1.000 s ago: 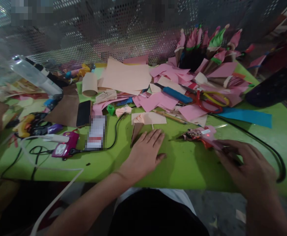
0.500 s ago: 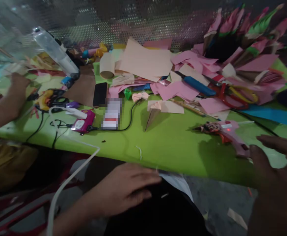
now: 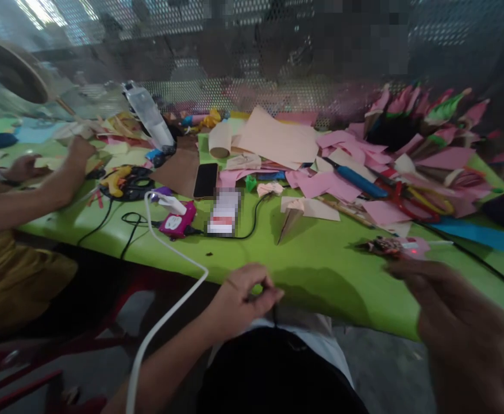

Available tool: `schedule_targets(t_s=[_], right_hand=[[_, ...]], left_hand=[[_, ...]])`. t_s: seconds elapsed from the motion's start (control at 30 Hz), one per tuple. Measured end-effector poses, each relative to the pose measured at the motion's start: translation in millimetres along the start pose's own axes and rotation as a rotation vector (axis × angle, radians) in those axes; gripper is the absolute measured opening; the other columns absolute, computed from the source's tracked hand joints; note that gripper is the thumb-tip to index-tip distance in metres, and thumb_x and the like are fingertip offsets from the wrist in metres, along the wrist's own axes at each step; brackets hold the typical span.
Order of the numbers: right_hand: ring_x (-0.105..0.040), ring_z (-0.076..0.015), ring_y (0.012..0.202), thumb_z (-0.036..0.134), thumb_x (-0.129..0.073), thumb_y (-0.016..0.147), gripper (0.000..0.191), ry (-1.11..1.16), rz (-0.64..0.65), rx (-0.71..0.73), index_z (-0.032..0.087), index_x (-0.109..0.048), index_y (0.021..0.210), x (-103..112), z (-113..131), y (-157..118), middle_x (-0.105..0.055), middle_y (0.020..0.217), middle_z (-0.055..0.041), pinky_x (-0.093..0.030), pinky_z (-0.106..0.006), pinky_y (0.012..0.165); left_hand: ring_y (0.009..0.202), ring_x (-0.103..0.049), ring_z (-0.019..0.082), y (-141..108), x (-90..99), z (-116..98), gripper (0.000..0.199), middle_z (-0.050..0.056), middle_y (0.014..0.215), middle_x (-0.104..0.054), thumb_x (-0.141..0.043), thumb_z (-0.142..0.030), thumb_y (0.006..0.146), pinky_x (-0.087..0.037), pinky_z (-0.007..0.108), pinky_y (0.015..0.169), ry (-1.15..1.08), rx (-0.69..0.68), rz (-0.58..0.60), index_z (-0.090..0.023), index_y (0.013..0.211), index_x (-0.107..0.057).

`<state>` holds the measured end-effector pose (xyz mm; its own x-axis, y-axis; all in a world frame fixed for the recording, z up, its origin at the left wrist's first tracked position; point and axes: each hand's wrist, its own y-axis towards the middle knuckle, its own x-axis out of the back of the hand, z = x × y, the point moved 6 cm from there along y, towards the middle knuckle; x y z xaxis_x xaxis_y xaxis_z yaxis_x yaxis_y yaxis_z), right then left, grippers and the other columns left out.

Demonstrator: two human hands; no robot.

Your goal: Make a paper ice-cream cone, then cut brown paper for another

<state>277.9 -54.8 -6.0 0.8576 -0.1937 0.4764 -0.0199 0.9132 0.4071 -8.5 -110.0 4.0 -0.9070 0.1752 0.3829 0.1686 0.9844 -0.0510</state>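
My left hand (image 3: 247, 299) is just over the table's front edge, closed, with thumb and forefinger pinched together. Whatever lies between the fingertips is too small to make out. My right hand (image 3: 454, 310) is at the right, partly blurred, its fingers drawn together. It covers the handle of a pink glue gun (image 3: 411, 247) whose red light is on; I cannot see whether it grips that handle. The gun's dark nozzle points left. Between my hands and the paper pile, a small rolled brown paper cone (image 3: 289, 224) stands on the green table (image 3: 320, 261).
Pink paper pieces (image 3: 333, 184), a blue-handled cutter (image 3: 361, 181) and red and yellow scissors (image 3: 419, 201) lie behind. A pink power adapter (image 3: 177, 221), a phone (image 3: 206, 180) and a white cable (image 3: 165, 316) are left. A co-worker's arm (image 3: 57, 178) reaches in at far left.
My left hand has risen to the table edge, its fingers going from loosely spread to pinched. The right hand has moved left over the gun's handle. The white strand on the table no longer shows.
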Motion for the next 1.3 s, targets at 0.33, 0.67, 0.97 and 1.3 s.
schedule_targets(t_s=[0.33, 0.67, 0.97, 1.3], right_hand=[[-0.049, -0.0142, 0.053, 0.030, -0.058, 0.093, 0.033, -0.123, 0.213, 0.382, 0.023, -0.049, 0.062, -72.1, 78.1, 42.7, -0.049, 0.056, 0.0026, -0.035, -0.029, 0.054], [-0.051, -0.0155, 0.052, 0.045, -0.064, 0.087, 0.037, -0.133, 0.299, 0.317, 0.024, -0.051, 0.060, -84.4, 61.4, 63.8, -0.053, 0.056, 0.0020, -0.037, -0.028, 0.050], [-0.047, -0.0152, 0.051, 0.055, -0.069, 0.081, 0.043, -0.021, 0.147, 0.241, 0.024, -0.052, 0.059, -86.4, 52.7, 78.1, -0.051, 0.055, 0.0026, -0.038, -0.029, 0.050], [-0.051, -0.0159, 0.055, 0.034, -0.067, 0.086, 0.032, -0.024, 0.104, 0.302, 0.023, -0.049, 0.061, -92.0, 43.2, 68.6, -0.052, 0.058, 0.0020, -0.038, -0.030, 0.054]], left_hand=[[0.091, -0.063, 0.019, 58.3, -14.3, -28.5, 0.026, 0.008, 0.100, -0.067, -0.059, -0.037, 0.092, -0.049, 0.030, 0.079, -0.366, -0.200, -0.043, -0.017, 0.109, -0.063], [0.079, -0.064, 0.016, 87.5, -11.7, -16.7, 0.015, 0.004, 0.084, -0.073, -0.074, -0.031, 0.084, -0.047, 0.026, 0.071, -0.232, -0.235, -0.126, -0.016, 0.084, -0.073], [0.069, -0.058, 0.015, 102.0, -11.2, -8.4, 0.032, 0.003, 0.072, -0.069, -0.081, -0.045, 0.073, -0.045, 0.027, 0.064, -0.558, -0.154, -0.214, -0.015, 0.074, -0.071], [0.071, -0.063, 0.016, 111.0, -27.8, 18.1, 0.028, 0.005, 0.073, -0.073, -0.086, -0.037, 0.065, -0.050, 0.028, 0.069, -0.739, 0.002, -0.159, -0.013, 0.074, -0.073]])
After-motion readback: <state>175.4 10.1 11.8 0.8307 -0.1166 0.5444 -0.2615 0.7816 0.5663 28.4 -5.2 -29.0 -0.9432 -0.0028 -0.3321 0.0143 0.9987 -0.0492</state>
